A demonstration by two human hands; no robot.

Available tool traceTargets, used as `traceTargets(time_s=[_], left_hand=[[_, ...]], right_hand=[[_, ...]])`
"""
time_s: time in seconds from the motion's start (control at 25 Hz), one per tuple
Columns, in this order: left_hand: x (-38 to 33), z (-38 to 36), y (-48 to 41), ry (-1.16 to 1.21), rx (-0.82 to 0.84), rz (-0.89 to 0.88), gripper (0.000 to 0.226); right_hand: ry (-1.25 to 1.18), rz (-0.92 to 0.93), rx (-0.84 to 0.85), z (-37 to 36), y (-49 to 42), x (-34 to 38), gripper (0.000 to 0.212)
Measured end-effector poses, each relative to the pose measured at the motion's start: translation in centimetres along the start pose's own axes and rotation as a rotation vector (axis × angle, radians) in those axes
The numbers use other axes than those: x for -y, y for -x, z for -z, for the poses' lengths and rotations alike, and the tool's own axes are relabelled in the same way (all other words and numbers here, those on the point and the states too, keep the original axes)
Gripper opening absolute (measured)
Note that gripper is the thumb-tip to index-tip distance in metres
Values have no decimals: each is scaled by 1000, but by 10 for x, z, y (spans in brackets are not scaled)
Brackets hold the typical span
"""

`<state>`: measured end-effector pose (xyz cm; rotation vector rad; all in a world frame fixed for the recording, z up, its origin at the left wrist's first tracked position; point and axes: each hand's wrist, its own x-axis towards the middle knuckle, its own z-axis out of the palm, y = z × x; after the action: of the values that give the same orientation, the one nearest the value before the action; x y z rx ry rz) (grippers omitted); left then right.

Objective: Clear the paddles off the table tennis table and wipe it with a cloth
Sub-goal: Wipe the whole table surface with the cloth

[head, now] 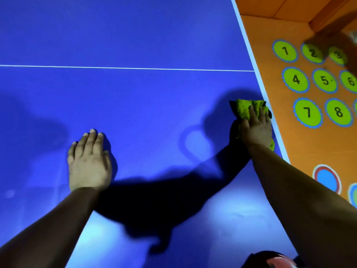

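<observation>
Right hand (pixel 256 128) lies palm-down on a crumpled green cloth (pixel 244 109), fingers laid over it and pressing it onto the blue table tennis table (pixel 135 105), right at the white stripe (pixel 249 51) along the table's right edge. Left hand (pixel 89 161) rests flat on the bare tabletop well apart from the cloth, fingers straight and close together. A thin white line (pixel 125 68) crosses the table beyond both hands, and arm shadows fall on the glossy surface. Beside the table lies an orange floor (pixel 268 35) with green numbered circles (pixel 285 51), 1 to 8 readable, and a red-ringed blue circle (pixel 326 177) nearer.
</observation>
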<state>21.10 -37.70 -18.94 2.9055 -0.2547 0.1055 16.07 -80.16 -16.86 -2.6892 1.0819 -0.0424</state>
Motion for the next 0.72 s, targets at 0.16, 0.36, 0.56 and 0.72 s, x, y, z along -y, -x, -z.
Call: traceTargets(time_s=[0.16,0.36,0.56,0.72], left_hand=[[1,-1,-2,14,20,18,57],[6,0,-4,3,35,18,56],[9,-2,-6,-2,32,10,52],[11,-3,-6,-22,34,8,53]], right_hand=[[37,-101,18,-20,31,60,56],[82,172,64,-61,88,183,56],[56,508,168,-92,124,290,58],[71,710,215,-97,112,305,57]])
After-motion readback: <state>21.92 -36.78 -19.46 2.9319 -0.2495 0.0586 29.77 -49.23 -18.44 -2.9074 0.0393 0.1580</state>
